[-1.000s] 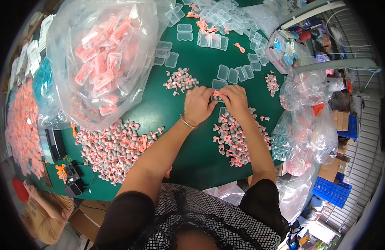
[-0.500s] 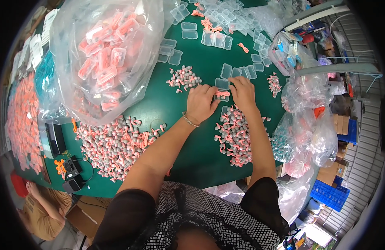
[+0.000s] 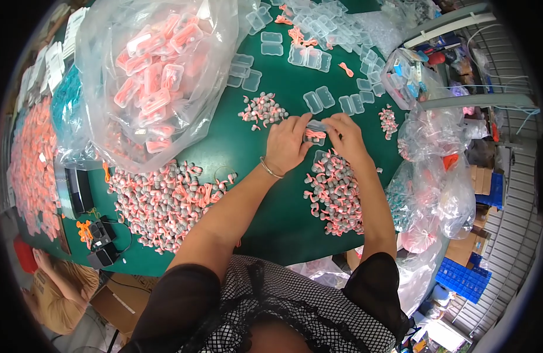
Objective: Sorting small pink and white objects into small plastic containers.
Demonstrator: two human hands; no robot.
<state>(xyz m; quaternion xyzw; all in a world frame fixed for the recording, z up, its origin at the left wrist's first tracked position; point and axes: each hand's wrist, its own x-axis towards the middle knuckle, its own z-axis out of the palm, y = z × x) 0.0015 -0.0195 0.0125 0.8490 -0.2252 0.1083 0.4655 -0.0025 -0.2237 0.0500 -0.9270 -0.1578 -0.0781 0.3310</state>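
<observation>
The left hand is clamped on the left end of a small clear box, just above the middle of the frame. The right hand has its fingertips against the right end; whether they pinch or only press, I cannot tell. Pink cord shows inside.

Half a second ago the lid lay folded back flat, away from the person; now it is raised and tilted over the cord, not fully down. The empty boxes beyond the hands have changed too: they were bunched in a row, and now stand as two pairs with a gap of table between. The plug pile below the right hand, the larger heap at lower left and the small cluster left of the hands look the same.

As for writing, the white sheets at upper left are too small to read. The carton at lower left bears a pale strip, its print unclear. Blue-and-white packs at upper right are likewise illegible.
</observation>
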